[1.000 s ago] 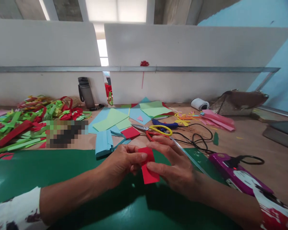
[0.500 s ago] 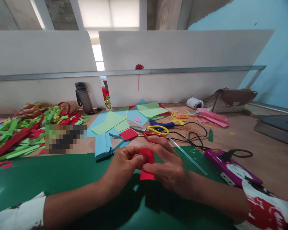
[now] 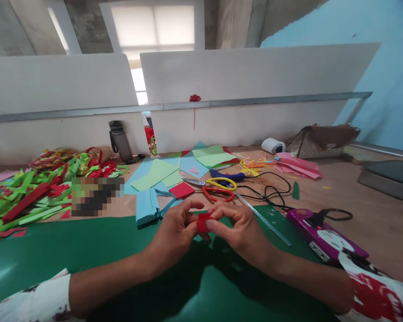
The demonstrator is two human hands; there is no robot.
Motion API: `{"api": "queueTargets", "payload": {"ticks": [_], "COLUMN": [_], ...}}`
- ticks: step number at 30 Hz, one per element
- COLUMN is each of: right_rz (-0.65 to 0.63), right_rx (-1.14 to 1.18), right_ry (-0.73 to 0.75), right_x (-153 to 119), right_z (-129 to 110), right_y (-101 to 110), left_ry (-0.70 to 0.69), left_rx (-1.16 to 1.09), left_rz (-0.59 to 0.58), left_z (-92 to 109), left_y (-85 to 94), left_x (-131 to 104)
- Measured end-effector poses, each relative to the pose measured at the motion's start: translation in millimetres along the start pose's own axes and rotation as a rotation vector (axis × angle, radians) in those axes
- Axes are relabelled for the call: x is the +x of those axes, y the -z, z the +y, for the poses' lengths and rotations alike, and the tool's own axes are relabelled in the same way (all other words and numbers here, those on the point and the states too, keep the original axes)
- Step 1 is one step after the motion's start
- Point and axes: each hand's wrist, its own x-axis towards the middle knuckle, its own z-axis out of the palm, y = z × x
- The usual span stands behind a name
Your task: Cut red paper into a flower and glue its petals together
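Both hands meet over the near side of the scissors [image 3: 206, 183], each one pinched on a small piece of red paper [image 3: 204, 223]. The left hand [image 3: 174, 230] grips one side with thumb and fingers, while the right hand [image 3: 240, 228] presses its thumb against the other. The paper is held in the air between them, above the green mat [image 3: 87, 250], and the fingers cover part of it, so I can't make out its whole shape.

The scissors lie on the brown worktop [image 3: 336, 192], one handle loop yellow and one red. Just left of the blades is a red square [image 3: 182, 190], and farther left and nearer sits a folded blue paper [image 3: 146, 206]. Light green sheets [image 3: 156, 174] overlap blue ones beyond the blades. A blue-handled tool [image 3: 218, 174] rests right behind the scissors' handles, and a clear strip [image 3: 263, 219] slants away to their right, toward the near side.

Well to the right of the scissors I see a purple power strip [image 3: 332, 237] with a black plug [image 3: 314, 220] in it; beyond, also to the right, are pink paper [image 3: 300, 165], a white roll [image 3: 272, 146] and a brown handbag [image 3: 325, 142]. Far left of the scissors, paper strips [image 3: 36, 192] are heaped in green and red, with a grey bottle [image 3: 119, 141] standing behind them.
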Motion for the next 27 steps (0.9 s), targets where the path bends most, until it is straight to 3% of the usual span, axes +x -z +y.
{"api": "queueTargets", "payload": {"ticks": [9,27], "right_rz": [0.089,0.076], "right_rx": [0.014,-0.074], "right_ry": [-0.105,-0.122], "right_x": [2.6,0.6], "right_z": [2.8,5.5], "right_y": [2.5,2.7], "left_ry": [0.081,0.163], "left_rx": [-0.177,-0.244], "left_rz": [-0.017,0.069], "left_z": [2.5,2.0], "left_y": [-2.7,-9.5], "left_x": [-2.1,-2.3]}}
